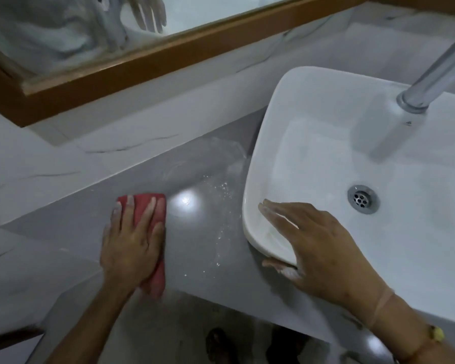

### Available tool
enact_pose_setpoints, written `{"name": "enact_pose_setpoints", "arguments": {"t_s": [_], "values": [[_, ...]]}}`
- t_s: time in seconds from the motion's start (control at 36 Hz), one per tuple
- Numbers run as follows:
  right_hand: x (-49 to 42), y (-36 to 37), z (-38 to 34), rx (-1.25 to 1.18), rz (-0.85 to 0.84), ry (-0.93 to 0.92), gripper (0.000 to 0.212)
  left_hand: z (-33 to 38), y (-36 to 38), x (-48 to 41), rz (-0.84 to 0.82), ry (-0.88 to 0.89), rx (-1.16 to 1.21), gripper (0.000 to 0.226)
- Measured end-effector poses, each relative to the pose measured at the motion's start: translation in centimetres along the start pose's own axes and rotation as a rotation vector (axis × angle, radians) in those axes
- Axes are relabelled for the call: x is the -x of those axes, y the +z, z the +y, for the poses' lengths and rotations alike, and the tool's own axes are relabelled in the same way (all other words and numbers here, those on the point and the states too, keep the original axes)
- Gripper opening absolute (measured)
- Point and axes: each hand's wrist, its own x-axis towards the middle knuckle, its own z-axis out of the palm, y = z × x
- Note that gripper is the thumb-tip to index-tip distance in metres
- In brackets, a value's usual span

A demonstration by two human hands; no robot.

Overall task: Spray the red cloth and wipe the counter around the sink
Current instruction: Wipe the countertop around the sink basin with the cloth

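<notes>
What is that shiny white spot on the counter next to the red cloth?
Head view: a lamp's glare on the glossy grey counter, just right of the red cloth; the mirror above looks blurry, and the wide lens bends the edges.

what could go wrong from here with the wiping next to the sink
1. White specks and a wet smear lie on the counter between the red cloth and the sink; a stroke may smear them instead of lifting them.
2. The left hand presses the cloth near the counter's front edge, so specks may be pushed off it.
3. The right hand rests on the sink's rim and may slip if that is wet.
</notes>
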Motion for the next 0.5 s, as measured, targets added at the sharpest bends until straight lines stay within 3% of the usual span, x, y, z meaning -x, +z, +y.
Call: {"name": "enact_pose_setpoints", "arguments": {"t_s": [0.11,0.22,0.31,0.36,0.42,0.5], "values": [[0.3,0.4,-0.1,0.003,0.001,-0.008,0.086,2.5,-1.3,-4.3,0.053,-0.066,0.037,0.059],[-0.2,0.1,0.4,0.031,0.034,-0.001,0.085,10.2,-0.8,-7.7,0.015,0.085,0.022,0.056],[0.0,-0.1,0.2,0.044,0.059,0.015,0.084,14.4,1.0,-5.1,0.005,0.400,-0.043,0.053],[0.1,0.1,-0.1,0.043,0.069,0.010,0.081,13.2,2.4,-0.4,-0.053,0.541,-0.041,0.053],[0.2,0.1,-0.1,0.037,0.083,0.014,0.080,9.6,2.9,3.8,-0.108,0.548,0.024,0.052],[0.1,0.1,-0.2,0.034,0.089,-0.001,0.080,3.1,2.4,5.3,-0.134,0.488,-0.103,0.053]]}}
